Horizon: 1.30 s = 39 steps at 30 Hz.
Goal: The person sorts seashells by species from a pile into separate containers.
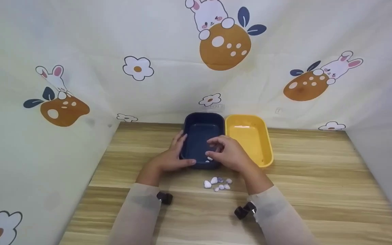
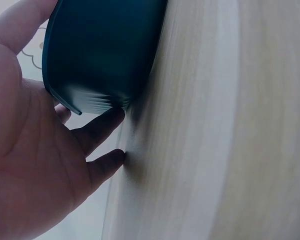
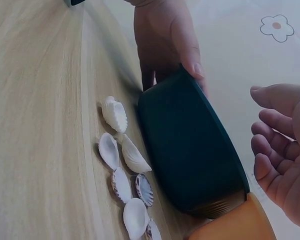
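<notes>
A dark blue plastic bin [image 1: 197, 143] stands near the back of the table. My left hand [image 1: 173, 156] rests spread at its near left corner, the thumb along the near rim and the fingers by the left wall. Above the bin's right side hovers my right hand [image 1: 228, 151], its fingers loosely bent and nothing between them in the right wrist view. Small white pieces [image 1: 210, 158] show by the right thumb, over the near end of the bin. Several seashells, one a white shell [image 3: 114, 114], lie on the table in front of the bin.
A yellow bin [image 1: 267, 149] stands against the blue bin's right side. Behind both hangs a pale cloth wall [image 1: 168, 92] with rabbit and flower prints. The wooden table [image 1: 318, 183] extends to both sides.
</notes>
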### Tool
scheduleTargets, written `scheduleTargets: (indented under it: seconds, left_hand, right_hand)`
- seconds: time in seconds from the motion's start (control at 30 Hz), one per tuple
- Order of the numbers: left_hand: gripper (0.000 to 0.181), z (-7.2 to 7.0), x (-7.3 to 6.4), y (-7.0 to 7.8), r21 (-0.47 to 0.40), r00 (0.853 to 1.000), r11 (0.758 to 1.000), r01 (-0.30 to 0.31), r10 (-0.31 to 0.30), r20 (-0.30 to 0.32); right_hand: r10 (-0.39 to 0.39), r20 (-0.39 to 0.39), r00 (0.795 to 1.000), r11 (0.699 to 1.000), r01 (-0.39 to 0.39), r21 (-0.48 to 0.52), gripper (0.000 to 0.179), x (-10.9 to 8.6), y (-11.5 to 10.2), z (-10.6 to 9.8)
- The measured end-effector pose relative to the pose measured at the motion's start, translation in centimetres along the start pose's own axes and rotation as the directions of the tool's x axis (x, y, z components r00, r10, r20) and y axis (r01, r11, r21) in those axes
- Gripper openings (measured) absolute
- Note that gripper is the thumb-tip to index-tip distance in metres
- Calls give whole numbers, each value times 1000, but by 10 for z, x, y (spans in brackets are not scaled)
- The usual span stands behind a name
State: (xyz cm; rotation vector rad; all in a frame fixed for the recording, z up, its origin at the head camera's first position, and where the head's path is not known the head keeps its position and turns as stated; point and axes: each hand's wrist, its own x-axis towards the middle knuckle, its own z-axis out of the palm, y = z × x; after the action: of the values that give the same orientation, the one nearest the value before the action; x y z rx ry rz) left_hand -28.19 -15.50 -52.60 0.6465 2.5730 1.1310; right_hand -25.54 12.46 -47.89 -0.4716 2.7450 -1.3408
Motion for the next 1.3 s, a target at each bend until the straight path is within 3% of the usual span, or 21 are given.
scheduleTargets:
  seconds: [0.3,0.63,0.97,1.3]
  left_hand:
    - [121,0,0,2,8,1000,1000,10,-10,-6]
    - [121,-1,1,1,-5,1000,1000,27,-27,1]
    - [122,-2,1,1,-21,999,999,33,-33,10]
    - [123,0,0,2,-19,999,999,43,-42,14]
  right_hand:
    - [-30,45,999,998,27,59,34,-20,7,-6]
    - [-116,85,990,991,110,80,34,-49,20,-19]
    - [-118,83,989,993,117,19,35,-73,34,-32]
    - [-125,165,978,992,127,3,31,-86,44,-27]
